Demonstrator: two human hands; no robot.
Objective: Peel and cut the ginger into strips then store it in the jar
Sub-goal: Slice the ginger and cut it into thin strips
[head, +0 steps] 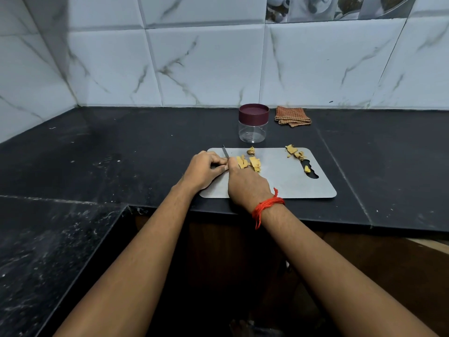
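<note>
Evidently mid-cut: the right hand (245, 183) grips the knife (226, 152) on the steel cutting board (286, 181). The left hand (206, 169) curls beside the blade, its hold hidden. Ginger strips (251, 162) lie alongside; next, the lidded jar (253, 131) needs opening.

hands (205, 170) (245, 188) — 2 | knife (225, 152) 1 | board (286, 181) 1 | jar (253, 125) 1 | cloth (292, 115) 1 | ginger pieces (255, 163) — several

My board (291, 183) looks smooth, matt metal on speckled black stone (121, 147); behind it, a clear glossy plastic jar (252, 132) and woven cloth (292, 116).
</note>
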